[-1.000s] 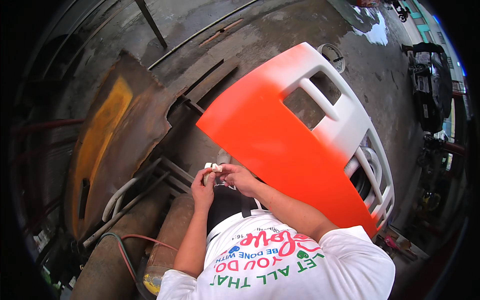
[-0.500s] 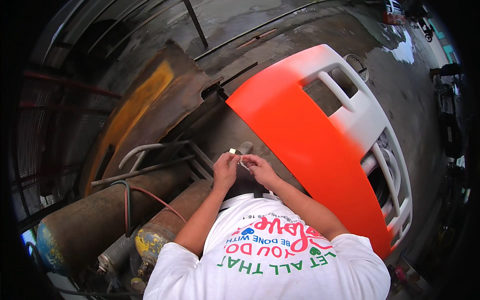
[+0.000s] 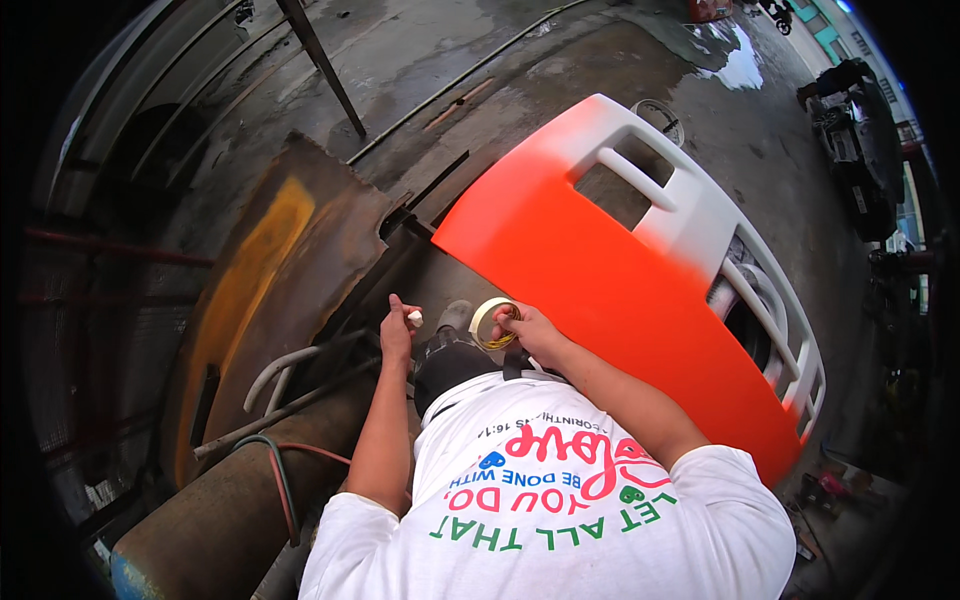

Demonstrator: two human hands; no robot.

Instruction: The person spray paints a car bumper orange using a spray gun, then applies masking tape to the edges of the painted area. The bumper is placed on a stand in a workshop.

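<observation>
Right hand (image 3: 532, 332) pinched the tape roll (image 3: 475, 325) by its right side, ring tilted, hole facing up! Left hand (image 3: 396, 335), fingers curled, gripped a white scrap (image 3: 415, 318) poking rightward.

Multicoloured lettering (image 3: 557, 483) — upside down — marks the white shirt (image 3: 560, 572).

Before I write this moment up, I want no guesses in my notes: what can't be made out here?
All in the head view:
Small white piece: its full shape, partly covered by the left hand.
Tape roll: part of its rim, covered by the right hand.
Brown cylinder: its near end, cut off by the lower edge.
</observation>
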